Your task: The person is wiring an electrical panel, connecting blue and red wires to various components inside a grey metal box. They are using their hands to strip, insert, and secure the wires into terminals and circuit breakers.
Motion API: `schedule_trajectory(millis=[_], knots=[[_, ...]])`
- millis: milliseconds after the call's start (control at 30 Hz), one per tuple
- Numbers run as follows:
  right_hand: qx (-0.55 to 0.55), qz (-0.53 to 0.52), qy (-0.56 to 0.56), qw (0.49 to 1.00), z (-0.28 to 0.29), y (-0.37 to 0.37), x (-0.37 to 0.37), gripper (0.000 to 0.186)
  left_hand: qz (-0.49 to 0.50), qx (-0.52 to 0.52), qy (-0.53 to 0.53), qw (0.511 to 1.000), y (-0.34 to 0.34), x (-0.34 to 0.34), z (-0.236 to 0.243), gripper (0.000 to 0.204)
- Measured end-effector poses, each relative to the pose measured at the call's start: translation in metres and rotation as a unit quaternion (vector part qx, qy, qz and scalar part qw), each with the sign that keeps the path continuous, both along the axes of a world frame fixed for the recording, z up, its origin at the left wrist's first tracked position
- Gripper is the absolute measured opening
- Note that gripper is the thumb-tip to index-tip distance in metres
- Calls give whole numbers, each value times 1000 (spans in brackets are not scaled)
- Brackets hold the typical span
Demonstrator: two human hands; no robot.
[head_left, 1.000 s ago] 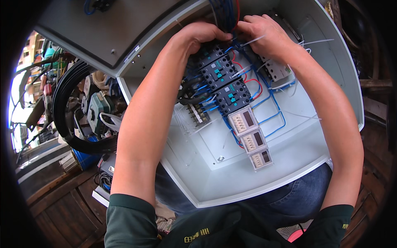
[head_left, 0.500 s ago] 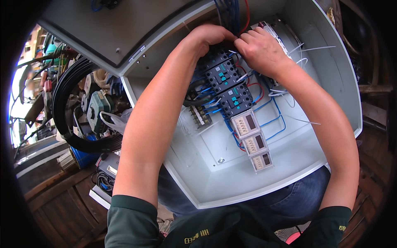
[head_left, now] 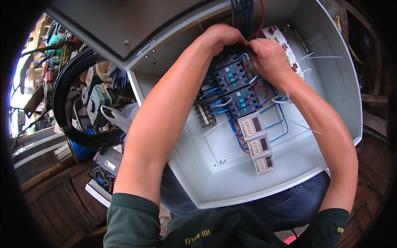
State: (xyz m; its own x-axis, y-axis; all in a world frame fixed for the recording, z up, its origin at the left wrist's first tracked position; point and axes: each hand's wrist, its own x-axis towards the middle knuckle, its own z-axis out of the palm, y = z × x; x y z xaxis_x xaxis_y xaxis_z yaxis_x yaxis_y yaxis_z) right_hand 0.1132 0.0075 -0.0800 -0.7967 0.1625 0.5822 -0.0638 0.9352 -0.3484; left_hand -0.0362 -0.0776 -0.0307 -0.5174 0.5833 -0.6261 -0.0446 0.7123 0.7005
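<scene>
Over the far end of a row of dark contactors (head_left: 242, 101), both hands meet fingertip to fingertip. My left hand (head_left: 225, 35) is bent inward with its fingers partly hidden. My right hand (head_left: 269, 57) is closed, knuckles up, thumb and finger pinched together. What they pinch is too small or covered to make out. Just beyond them hang a bundle of blue wires (head_left: 244, 18) and a red wire (head_left: 261, 20). Three clear-cased timer modules (head_left: 251, 126) continue the row toward me. A terminal block (head_left: 205, 115) sits left of the contactors, below my left forearm.
The grey metal enclosure (head_left: 198, 182) rests over my lap, its door (head_left: 124, 25) swung out at the far left. White modules with red parts (head_left: 279, 37) line the right side, near loose cable ties (head_left: 322, 56). A coil of black cable (head_left: 62, 103) and tools lie left.
The enclosure's contents and both hands appear slightly farther right in view. More of the white modules shows beside my right hand. The hands stay together at the same spot over the contactors.
</scene>
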Motion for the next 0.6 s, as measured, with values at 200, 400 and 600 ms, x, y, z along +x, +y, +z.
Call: schedule_trajectory(millis=[200,400,600], knots=[[7,10,6,1000,1,2,0,4,-20,-6,34,999,0,-2,1,36],[-43,2,-20,999,2,2,-3,5,-28,-21,63,997,2,1,0,34],[-158,19,-74,984,8,4,6,7,-32,-34,152,987,9,1,-16,35]])
